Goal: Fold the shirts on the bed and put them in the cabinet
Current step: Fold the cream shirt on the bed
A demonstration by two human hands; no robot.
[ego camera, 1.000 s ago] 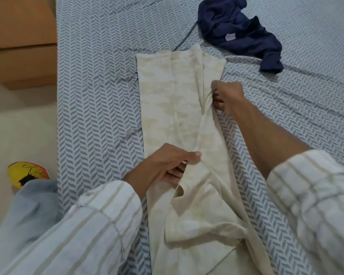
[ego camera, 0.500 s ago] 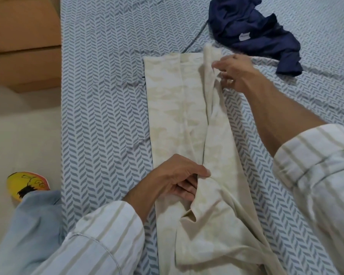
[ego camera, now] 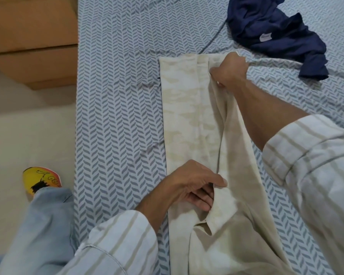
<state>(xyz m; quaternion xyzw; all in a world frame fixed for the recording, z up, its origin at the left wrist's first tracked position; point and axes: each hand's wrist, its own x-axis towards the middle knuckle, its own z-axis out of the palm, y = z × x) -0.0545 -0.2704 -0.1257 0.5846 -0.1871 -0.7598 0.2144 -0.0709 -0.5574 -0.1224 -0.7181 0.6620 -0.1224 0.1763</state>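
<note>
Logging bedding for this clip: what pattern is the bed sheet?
A blue-grey herringbone print on white, clear in the head view: bed sheet.

White sleeves [ego camera: 314, 167] with beige stripes, rolled cuffs, light blue jeans [ego camera: 40, 221], a yellow cartoon-print slipper [ego camera: 41, 180]

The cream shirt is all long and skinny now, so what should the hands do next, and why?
Probably lay the raised right flap flat and smooth it. The right hand grips the cream shirt by its far edge and the left hand pinches the flap lower down, so that side stands up off the bed. The navy shirt waits crumpled.
</note>
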